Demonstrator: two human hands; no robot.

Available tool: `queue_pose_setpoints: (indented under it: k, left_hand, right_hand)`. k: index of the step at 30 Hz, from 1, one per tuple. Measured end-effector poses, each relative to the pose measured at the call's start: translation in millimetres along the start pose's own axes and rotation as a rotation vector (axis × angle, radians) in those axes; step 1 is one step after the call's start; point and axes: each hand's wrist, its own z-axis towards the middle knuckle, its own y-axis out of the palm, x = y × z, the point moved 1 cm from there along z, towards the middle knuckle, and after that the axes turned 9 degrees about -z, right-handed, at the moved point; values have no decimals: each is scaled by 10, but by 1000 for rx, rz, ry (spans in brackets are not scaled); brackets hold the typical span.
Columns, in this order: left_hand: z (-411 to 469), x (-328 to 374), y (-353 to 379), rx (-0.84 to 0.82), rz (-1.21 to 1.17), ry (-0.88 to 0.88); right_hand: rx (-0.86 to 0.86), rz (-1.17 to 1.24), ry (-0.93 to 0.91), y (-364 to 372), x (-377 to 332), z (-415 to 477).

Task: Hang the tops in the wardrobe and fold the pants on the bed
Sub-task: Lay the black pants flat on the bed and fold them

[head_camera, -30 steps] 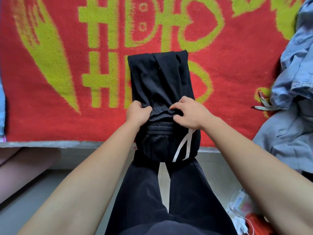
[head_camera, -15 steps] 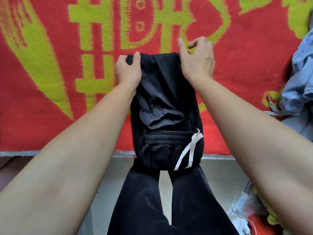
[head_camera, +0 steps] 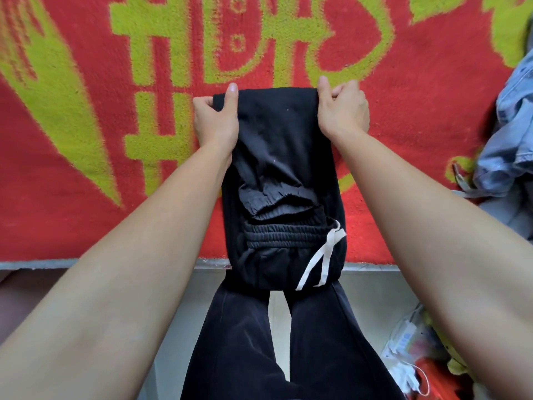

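Observation:
Black pants [head_camera: 282, 157] with a white drawstring lie folded lengthwise on the red and green blanket [head_camera: 86, 183] covering the bed. The waistband end hangs a little over the bed's front edge, and the leg cuffs lie bunched just above the waistband. My left hand [head_camera: 215, 118] grips the far left corner of the fold, thumb on top. At the far right corner my right hand [head_camera: 343, 108] grips the fabric the same way.
A pile of blue denim clothes [head_camera: 510, 145] lies on the bed at the right. The grey bed edge [head_camera: 95, 264] runs across the frame. My own black-trousered legs stand below it. White cables and coloured items [head_camera: 415, 368] lie on the floor at lower right.
Both hands left the bunched cuffs near the waistband and moved up to the far end of the fold, where they now grip its two corners.

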Motion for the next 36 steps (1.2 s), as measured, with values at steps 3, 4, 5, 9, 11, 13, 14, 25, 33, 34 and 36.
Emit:
queue_pose_setpoints:
  k: [3,4,5,9,11,13,14,25,33,34,36]
  left_hand:
    - [-15,-1,-89,-232,-33,-101]
    - [-10,-6,-124,-323,-23,-121]
    - [-2,-7,-157,-377,14,-144]
    - [80,35,-182,-409,86,-140]
    - [115,102,-121,-428,43,-107]
    - [139,198,-42,-437,26,-85]
    - [157,253,-2,-439,13,-72]
    - [262,1066,115,-519,77,112]
    - [-723,553,-523,-346,392,563]
    - [-876,410,-616,-347,462,617]
    - [-1173,120,-777,-370,562,742]
  right_hand:
    - [-232,-5,-58,-55,9,41]
    - [-359,9,-83,-66,15,35]
    - [-472,54,-97,-69,36,28]
    - [-649,356,-145,-38,152,26]
    - [-592,511,-145,-30,150,61]
    - [-505,560,-131,-54,86,124]
    - [-465,553,-135,-81,37,157]
    - [-369,617,-254,-726,-240,439]
    - [-64,4,-584,-786,401,-603]
    - [-16,-71,-636,-749,531,-786]
    - [66,-110,-709,-657,793,-1149]
